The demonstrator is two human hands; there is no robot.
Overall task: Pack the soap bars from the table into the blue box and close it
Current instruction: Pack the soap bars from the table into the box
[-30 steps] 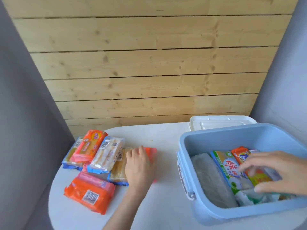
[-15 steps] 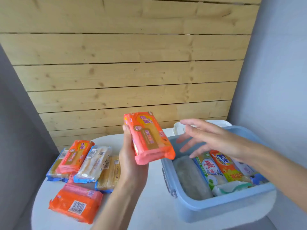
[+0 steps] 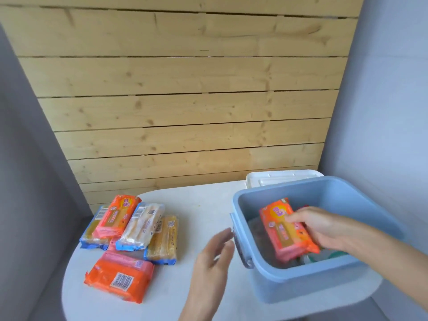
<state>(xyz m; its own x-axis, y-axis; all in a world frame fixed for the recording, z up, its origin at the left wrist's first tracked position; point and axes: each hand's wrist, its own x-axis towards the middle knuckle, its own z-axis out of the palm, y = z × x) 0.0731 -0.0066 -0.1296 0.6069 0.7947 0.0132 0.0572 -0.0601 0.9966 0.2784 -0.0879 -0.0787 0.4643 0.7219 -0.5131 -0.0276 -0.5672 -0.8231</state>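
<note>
The open blue box stands on the right of the white table. Inside it, my right hand grips an orange-wrapped soap bar above other packs that are mostly hidden. My left hand hovers empty with fingers apart, just left of the box's side latch. Several wrapped soap bars lie on the table's left: an orange one, a white and blue one, a yellow one and a large orange pack nearest me.
The box's white lid lies behind the box against the wooden plank wall. Grey walls close in on both sides. The table's rounded edge runs near me at the left.
The orange soap bar has passed from my left hand to my right hand and gone down into the box. My left hand has dropped, empty, toward the table.
</note>
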